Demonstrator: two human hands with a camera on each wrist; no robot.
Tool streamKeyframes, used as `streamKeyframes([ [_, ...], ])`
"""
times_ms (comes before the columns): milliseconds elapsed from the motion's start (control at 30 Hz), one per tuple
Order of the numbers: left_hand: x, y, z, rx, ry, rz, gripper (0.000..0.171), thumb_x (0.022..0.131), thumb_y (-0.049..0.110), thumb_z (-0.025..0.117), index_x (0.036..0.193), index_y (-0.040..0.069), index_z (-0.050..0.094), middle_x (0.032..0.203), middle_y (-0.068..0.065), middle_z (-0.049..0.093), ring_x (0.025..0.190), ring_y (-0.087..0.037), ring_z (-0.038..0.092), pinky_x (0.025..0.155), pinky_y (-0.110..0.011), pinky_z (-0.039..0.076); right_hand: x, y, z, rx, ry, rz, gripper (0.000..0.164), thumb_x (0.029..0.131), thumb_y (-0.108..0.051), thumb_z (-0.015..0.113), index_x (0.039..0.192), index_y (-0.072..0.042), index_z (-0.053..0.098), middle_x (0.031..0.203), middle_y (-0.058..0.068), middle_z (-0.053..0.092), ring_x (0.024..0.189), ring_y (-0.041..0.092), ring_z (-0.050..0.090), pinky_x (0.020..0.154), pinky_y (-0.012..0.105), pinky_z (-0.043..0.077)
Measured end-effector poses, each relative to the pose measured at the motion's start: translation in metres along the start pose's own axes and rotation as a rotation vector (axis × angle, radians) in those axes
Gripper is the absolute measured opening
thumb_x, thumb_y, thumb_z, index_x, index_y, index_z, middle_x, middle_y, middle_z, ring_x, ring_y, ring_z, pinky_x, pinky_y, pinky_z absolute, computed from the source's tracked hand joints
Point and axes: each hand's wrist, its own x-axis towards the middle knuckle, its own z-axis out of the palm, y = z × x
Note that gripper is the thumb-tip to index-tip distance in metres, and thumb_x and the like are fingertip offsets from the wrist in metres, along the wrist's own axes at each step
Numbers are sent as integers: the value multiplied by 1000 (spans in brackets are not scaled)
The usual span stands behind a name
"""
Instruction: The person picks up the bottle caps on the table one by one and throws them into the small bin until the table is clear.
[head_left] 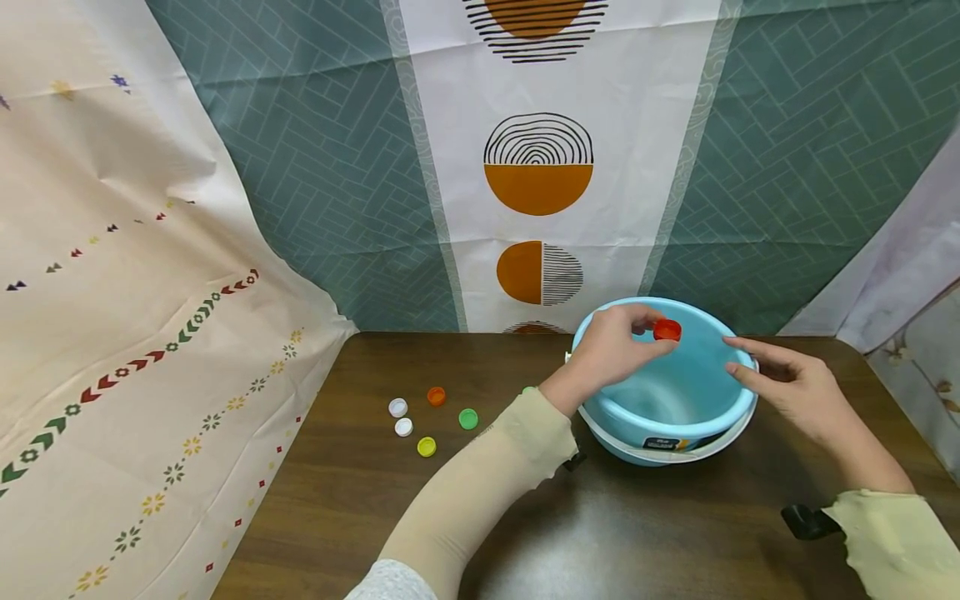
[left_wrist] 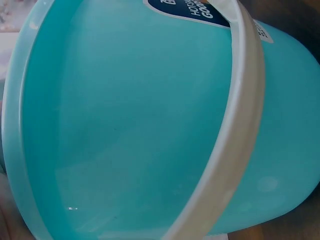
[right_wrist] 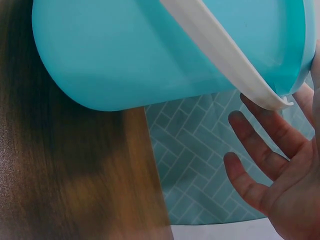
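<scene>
A light blue bucket (head_left: 678, 396) with a white handle (right_wrist: 225, 52) stands upright on the brown table. Over its open top, my left hand (head_left: 611, 346) pinches a red bottle cap (head_left: 667, 330) between thumb and fingertips. My right hand (head_left: 802, 387) is at the bucket's right rim, its thumb and forefinger reaching over the edge. In the right wrist view, the other fingers (right_wrist: 250, 182) are spread loosely outside the bucket, near the end of the handle. The left wrist view is filled by the bucket's side, and the cap is hidden there.
Left of the bucket lie several loose caps: two white caps (head_left: 398, 407), an orange cap (head_left: 436, 396), a yellow cap (head_left: 427, 447) and a green cap (head_left: 468, 418). Another green cap (head_left: 528, 390) is partly hidden by my left arm. Patterned cloth (head_left: 345, 208) hangs behind the table (head_left: 337, 500).
</scene>
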Motion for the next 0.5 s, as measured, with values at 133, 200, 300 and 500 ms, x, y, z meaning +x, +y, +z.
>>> streamKeyframes([
  [133,-1,-2,0,12,-16,-16,38,79,48,69,113,31,65,106,17,65,103,-2,58,79,-12,46,-1,0,1,9,1,-5,48,87,-40,63,132,-27,54,110,-29,50,86,-10,54,65,15,49],
  [200,-2,-3,-1,16,-16,-19,39,79,49,69,114,32,64,108,18,64,104,-2,58,81,-13,46,-1,0,2,9,2,-6,48,87,-40,63,132,-27,54,110,-29,49,86,-10,54,65,15,49],
  [300,-4,-4,-4,10,-8,-14,39,80,49,68,115,32,64,109,18,64,105,-1,58,82,-14,47,-1,0,2,5,7,-1,49,86,-41,63,132,-26,54,109,-30,48,85,-10,53,64,16,49],
  [500,-6,-7,-16,-63,35,6,36,80,46,69,112,29,65,109,17,64,105,-3,58,84,-16,49,-1,0,1,1,19,-5,49,86,-41,64,132,-27,55,108,-31,48,84,-11,53,63,15,49],
])
